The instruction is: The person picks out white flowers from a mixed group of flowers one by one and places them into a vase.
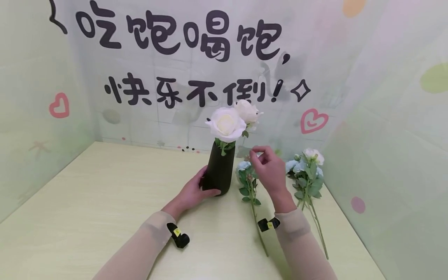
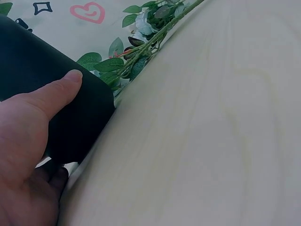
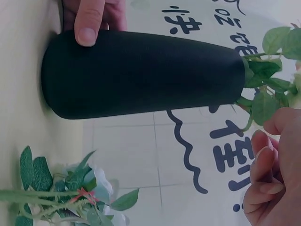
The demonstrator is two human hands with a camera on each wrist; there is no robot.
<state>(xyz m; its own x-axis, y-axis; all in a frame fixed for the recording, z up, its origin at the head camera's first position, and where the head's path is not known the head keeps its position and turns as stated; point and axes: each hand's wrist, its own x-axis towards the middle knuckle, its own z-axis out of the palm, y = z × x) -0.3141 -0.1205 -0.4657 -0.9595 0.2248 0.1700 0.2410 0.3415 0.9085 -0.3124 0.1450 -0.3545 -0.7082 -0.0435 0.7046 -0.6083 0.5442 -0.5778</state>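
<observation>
My left hand (image 1: 189,193) grips the lower part of a black vase (image 1: 220,169), thumb across its front. The vase stands on the table, tilted slightly in the head view. Two white roses, a front one (image 1: 226,123) and a rear one (image 1: 247,111), rise from its mouth with green leaves (image 3: 265,108). To the right of the vase, my right hand (image 1: 270,171) is raised with loosely curled fingers and nothing visible in them. In the right wrist view its fingertips appear near the leaves at the vase's mouth; whether they touch cannot be told.
A blue flower stem (image 1: 252,202) lies on the table (image 1: 115,202) right of the vase, partly behind my right hand. Farther right lies a bunch of white and blue flowers (image 1: 308,175) with long stems. A printed cloth backdrop (image 1: 196,66) encloses the back and sides.
</observation>
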